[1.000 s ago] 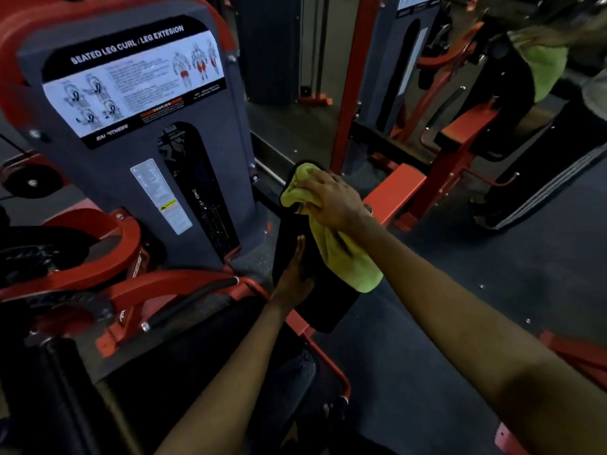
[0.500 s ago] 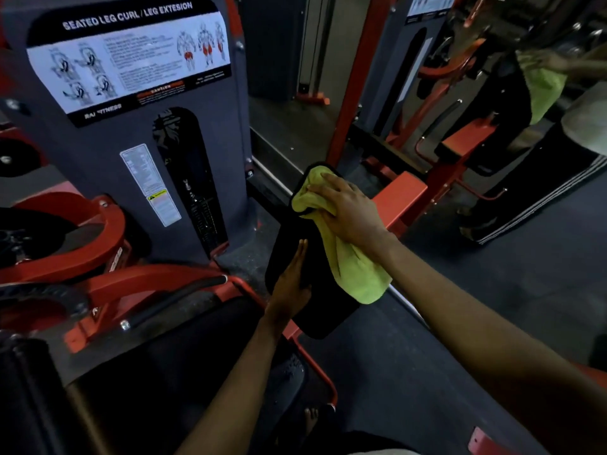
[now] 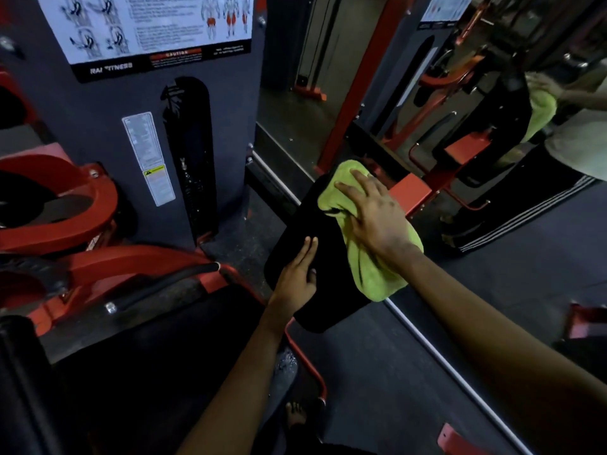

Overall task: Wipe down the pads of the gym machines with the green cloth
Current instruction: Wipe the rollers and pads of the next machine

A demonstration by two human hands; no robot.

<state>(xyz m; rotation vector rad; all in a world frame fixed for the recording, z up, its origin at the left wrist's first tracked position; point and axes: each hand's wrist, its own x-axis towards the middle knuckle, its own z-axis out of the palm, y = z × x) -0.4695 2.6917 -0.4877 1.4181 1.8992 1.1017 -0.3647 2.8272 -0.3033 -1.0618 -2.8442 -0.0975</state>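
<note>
- The poster on the grey machine column reads "RAI FITNESS" in white on its black bottom strip, beside a red "CAUTION" box. The finer print is too small to read.
- A narrow white sticker below it carries a yellow warning band, its words illegible.
- The green cloth lies over the upper right of the black pad, beneath the right hand, whose spread, straight fingers press it down.
- The left hand rests flat on the pad, fingers straight and together, just left of the cloth.
</note>
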